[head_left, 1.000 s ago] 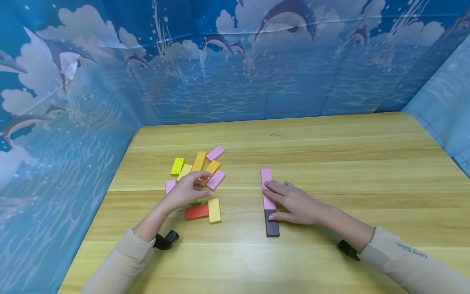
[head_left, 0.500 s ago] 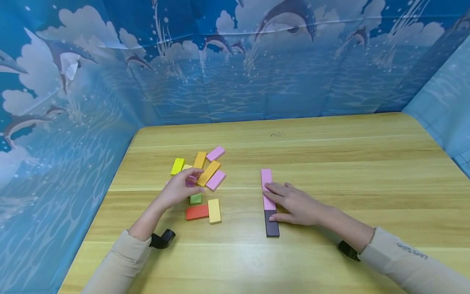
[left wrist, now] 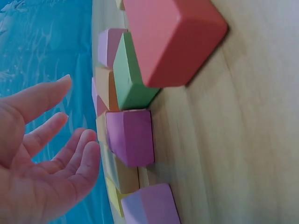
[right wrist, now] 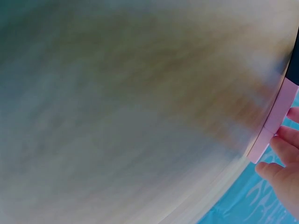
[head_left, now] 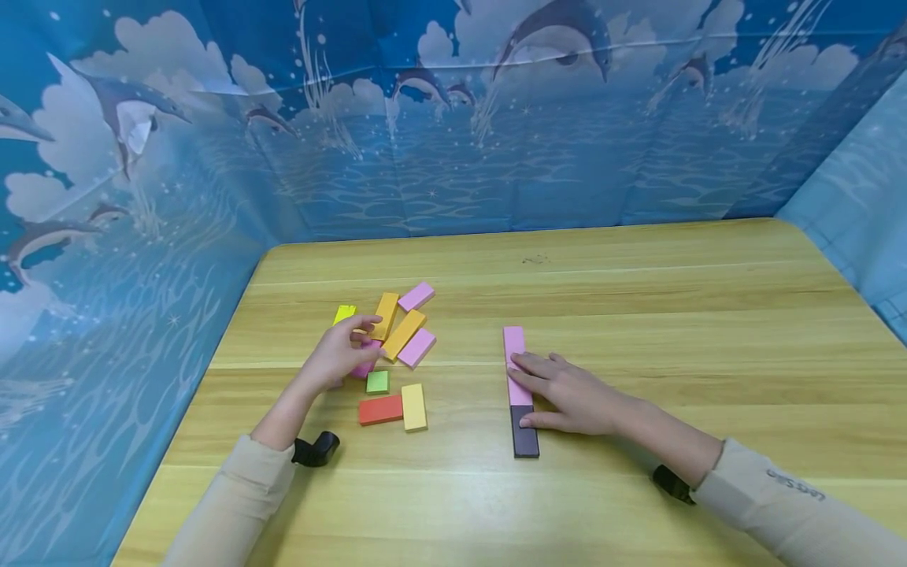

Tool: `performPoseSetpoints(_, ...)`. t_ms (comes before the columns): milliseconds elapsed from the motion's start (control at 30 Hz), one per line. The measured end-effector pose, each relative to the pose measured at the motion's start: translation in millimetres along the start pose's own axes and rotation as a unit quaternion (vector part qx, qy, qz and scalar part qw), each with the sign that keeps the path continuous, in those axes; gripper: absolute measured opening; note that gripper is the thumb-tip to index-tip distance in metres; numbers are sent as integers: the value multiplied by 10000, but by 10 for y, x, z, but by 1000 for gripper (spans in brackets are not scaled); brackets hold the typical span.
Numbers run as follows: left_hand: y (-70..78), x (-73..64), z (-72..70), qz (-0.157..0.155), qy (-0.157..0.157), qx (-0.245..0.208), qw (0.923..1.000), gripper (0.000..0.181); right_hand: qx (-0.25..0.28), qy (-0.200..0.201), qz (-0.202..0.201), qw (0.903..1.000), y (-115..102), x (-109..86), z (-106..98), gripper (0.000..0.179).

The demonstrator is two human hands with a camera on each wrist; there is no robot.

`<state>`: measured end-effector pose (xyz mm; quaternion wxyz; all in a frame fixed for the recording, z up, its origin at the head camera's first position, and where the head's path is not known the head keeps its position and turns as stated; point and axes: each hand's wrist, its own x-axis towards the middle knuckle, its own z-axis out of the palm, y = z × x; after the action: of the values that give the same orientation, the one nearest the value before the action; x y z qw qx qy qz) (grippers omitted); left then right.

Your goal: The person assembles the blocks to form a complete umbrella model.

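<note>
My left hand [head_left: 335, 353] hovers over a loose group of coloured blocks at the left, fingers loosely bent with nothing between them. Right by its fingertips lie a magenta block [head_left: 364, 365] and an orange block [head_left: 386, 313]. The left wrist view has the empty left hand [left wrist: 51, 158] beside the magenta block [left wrist: 131, 140] and a green block [left wrist: 131, 77]. My right hand [head_left: 584, 400] rests along a straight row: a far pink block [head_left: 513, 339], a nearer pink block [head_left: 520, 394] and a dark block [head_left: 525, 442]. Its fingertips touch the pink blocks, its thumb the dark one.
Around the left hand lie a second orange block [head_left: 404, 335], pink blocks [head_left: 416, 348], a bright yellow block [head_left: 344, 313], a red block [head_left: 380, 410] and a pale yellow block [head_left: 414, 408]. A blue dolphin-print cloth [head_left: 453, 181] stands behind the wooden table [head_left: 673, 315].
The left hand has moved left and slightly away, off the orange and pink blocks, uncovering the green and magenta blocks. My right hand has stayed on the row.
</note>
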<state>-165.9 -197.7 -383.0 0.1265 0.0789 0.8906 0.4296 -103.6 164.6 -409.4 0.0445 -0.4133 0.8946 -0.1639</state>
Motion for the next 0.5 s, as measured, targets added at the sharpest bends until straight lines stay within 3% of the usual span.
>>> performPoseSetpoints(500,-49,328,-56,-329,260,-66,9991,56,-18,24,-66,10000,-2,9,-8,71)
